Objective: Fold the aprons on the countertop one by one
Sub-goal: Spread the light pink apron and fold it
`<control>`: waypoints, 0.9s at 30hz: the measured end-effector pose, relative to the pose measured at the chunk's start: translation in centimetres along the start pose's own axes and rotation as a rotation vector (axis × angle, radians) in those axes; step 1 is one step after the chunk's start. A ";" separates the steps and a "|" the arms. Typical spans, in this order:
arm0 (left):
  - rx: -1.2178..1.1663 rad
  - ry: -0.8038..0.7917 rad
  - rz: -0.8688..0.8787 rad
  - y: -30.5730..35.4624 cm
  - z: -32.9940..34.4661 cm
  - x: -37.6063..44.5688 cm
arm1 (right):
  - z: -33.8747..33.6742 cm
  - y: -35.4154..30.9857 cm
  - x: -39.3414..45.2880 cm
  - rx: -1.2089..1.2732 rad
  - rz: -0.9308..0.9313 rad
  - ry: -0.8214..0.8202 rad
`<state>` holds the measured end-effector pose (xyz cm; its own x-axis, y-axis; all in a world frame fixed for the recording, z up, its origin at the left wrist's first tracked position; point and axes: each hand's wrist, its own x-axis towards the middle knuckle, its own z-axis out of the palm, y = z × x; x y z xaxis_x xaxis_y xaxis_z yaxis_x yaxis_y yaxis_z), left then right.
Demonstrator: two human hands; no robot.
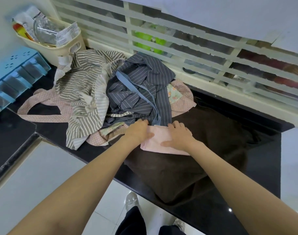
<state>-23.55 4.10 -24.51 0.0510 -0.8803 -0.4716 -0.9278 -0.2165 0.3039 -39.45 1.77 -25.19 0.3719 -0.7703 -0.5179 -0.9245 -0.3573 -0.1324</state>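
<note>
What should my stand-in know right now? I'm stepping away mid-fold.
Left hand and right hand: both flat, pressing the folded pink apron on the brown cloth.
Done: the pink apron looks folded.
Left: the grey striped apron, the navy pinstripe apron and the pink dotted apron lie heaped on the countertop.

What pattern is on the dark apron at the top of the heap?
Thin white pinstripes on slate blue-grey cloth: the crumpled dark pinstriped apron, clearest in the head view.
</note>
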 end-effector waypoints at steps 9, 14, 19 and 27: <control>-0.251 -0.123 0.095 -0.9 -0.9 0.6 | -1.9 -0.2 0.1 0.187 -0.029 -0.202; -0.658 -0.136 0.130 0.0 -1.6 0.6 | -2.8 0.1 -0.4 0.207 -0.017 -0.201; -0.673 -0.108 0.177 0.8 -4.6 0.3 | -4.4 -0.4 -2.6 0.283 0.014 -0.253; -0.609 -0.278 0.577 2.7 -13.6 -3.7 | -9.2 0.3 -6.2 0.402 0.093 -0.201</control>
<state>-21.25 1.05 -10.63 -0.5294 -0.8047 -0.2686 -0.4188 -0.0274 0.9077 -41.20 1.56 -14.26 0.2990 -0.6577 -0.6914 -0.9267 -0.0273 -0.3748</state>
